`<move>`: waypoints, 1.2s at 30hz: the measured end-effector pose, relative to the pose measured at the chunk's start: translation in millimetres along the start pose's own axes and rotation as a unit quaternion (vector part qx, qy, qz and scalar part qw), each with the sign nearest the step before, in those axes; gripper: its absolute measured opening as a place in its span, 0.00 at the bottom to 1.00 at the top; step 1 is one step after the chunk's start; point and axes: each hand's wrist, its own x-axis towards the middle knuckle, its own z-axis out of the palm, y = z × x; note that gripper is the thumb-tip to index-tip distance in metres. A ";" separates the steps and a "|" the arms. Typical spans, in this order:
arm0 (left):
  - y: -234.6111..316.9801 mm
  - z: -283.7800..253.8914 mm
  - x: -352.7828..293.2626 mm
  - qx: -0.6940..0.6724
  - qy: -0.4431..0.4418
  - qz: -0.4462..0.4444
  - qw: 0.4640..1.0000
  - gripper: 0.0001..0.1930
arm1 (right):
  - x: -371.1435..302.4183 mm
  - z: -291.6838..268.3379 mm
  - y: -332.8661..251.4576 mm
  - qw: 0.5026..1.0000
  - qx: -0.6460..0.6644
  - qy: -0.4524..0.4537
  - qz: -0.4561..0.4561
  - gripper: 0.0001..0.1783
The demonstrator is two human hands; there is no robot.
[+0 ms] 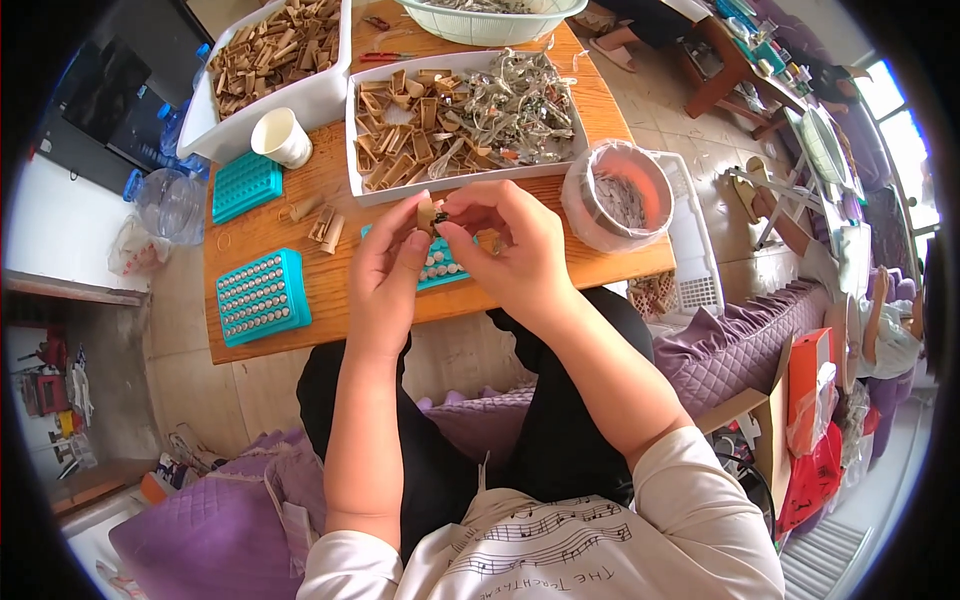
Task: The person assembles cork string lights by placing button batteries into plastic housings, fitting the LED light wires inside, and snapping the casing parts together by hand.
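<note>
Above the table's near edge, my left hand (385, 275) pinches a small tan wood-like piece (427, 213) between thumb and fingers. My right hand (515, 240) meets it there, closed on a tiny dark part (440, 218) pressed against the tan piece. The exact kind of either is too small to make out. Partly hidden below both hands is a turquoise rack (440, 268) with round silver pieces. Just beyond the fingers, a shallow white box (465, 182) holds hollow tan pieces on its left and a tangle of clear plastic strips with small parts on its right.
At the left are a turquoise rack of silver pieces (262, 297), another turquoise rack (247, 186), loose tan pieces (327, 229) and a paper cup (282, 138). A lined bucket (618, 195) stands right. Behind are a deep white bin (215, 130) and pale green basin (490, 28).
</note>
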 end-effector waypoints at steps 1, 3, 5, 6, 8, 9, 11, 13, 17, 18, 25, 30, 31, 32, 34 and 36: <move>0.4 -2.5 -0.9 0.008 0.005 -0.011 1.000 0.18 | 1.0 1.3 0.5 1.000 -0.006 0.011 -0.008 0.13; 1.5 -4.2 -1.5 0.014 0.011 -0.023 1.000 0.18 | 1.6 3.4 0.8 1.000 -0.011 0.021 -0.015 0.13; 3.1 -4.3 -1.6 0.023 0.011 -0.024 0.999 0.17 | 1.3 5.4 0.8 1.000 -0.001 0.024 -0.013 0.12; 3.2 -4.8 -1.2 0.022 0.012 -0.024 0.999 0.17 | 1.4 5.7 1.1 1.000 -0.001 0.022 -0.013 0.12; 3.2 -6.2 -0.9 0.036 0.013 -0.041 0.998 0.17 | 1.3 6.1 1.8 1.000 -0.010 0.017 0.000 0.11; 3.8 -6.1 -1.1 0.036 0.015 -0.041 0.998 0.17 | 0.7 6.6 2.8 1.000 -0.010 0.015 0.001 0.11; 5.3 -4.4 -0.4 0.032 0.032 -0.039 0.998 0.17 | 0.2 7.5 5.2 0.999 -0.033 0.014 -0.013 0.11; 2.2 -5.3 -0.4 0.049 0.055 -0.025 0.997 0.17 | -1.5 10.0 3.4 1.000 -0.015 0.004 0.013 0.11; -11.4 -3.9 -1.0 0.085 0.112 0.094 0.986 0.19 | -6.2 20.3 -4.0 0.987 0.138 0.008 0.081 0.14; -14.9 -2.9 -1.4 0.085 0.113 0.094 0.985 0.19 | -7.8 22.0 -4.8 0.987 0.139 0.007 0.081 0.14; -16.1 0.4 -2.1 0.083 0.170 0.099 0.977 0.19 | -12.1 29.2 -13.6 0.943 0.298 -0.024 0.147 0.19; -7.2 0.4 -3.2 0.091 0.166 0.076 0.979 0.18 | -16.9 30.1 -16.1 0.928 0.341 -0.046 0.144 0.22; -5.5 -0.6 -3.1 0.134 0.155 0.072 0.976 0.18 | -18.3 29.6 -15.1 0.916 0.365 -0.056 0.160 0.23; -3.8 -0.9 -2.9 0.176 0.143 0.067 0.972 0.18 | -19.1 28.9 -14.1 0.903 0.387 -0.066 0.175 0.25; 1.3 1.5 -2.1 0.150 0.137 0.062 0.977 0.18 | -17.5 27.1 -16.6 0.890 0.410 -0.075 0.184 0.26; 0.9 -0.9 -1.4 0.125 0.131 0.056 0.982 0.18 | -15.3 24.0 -18.3 0.876 0.434 -0.085 0.193 0.27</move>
